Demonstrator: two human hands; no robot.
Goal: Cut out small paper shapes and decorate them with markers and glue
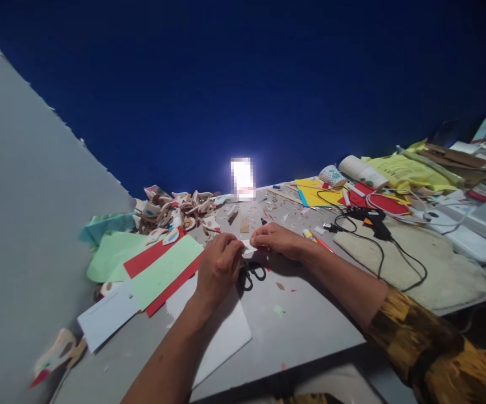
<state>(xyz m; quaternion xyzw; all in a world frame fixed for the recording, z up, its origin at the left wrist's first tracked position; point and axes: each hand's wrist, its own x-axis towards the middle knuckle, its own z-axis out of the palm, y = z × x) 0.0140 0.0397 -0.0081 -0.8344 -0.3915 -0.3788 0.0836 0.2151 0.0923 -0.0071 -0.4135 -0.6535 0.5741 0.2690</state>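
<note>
Between my two hands is a small white piece of paper [249, 247], pinched at its left edge by my left hand [221, 264] and at its right by my right hand [274, 241]. Both sets of fingers are closed, and they hide part of the piece. Black-handled scissors [251, 275] lie on the table just below it, their blades out of sight. A larger white sheet [226, 322] rests under my left forearm. Left of that hand are a light green paper [167, 272] and red paper [156, 308].
Many cut pieces [179, 210] are heaped at the back left. A glue gun [371, 221] with black cable lies on a beige slab [419, 258] at right. Yellow paper [318, 192], cardboard tubes [362, 171] and a yellow bag [411, 171] stand behind. A bright light [243, 177] shines at the wall.
</note>
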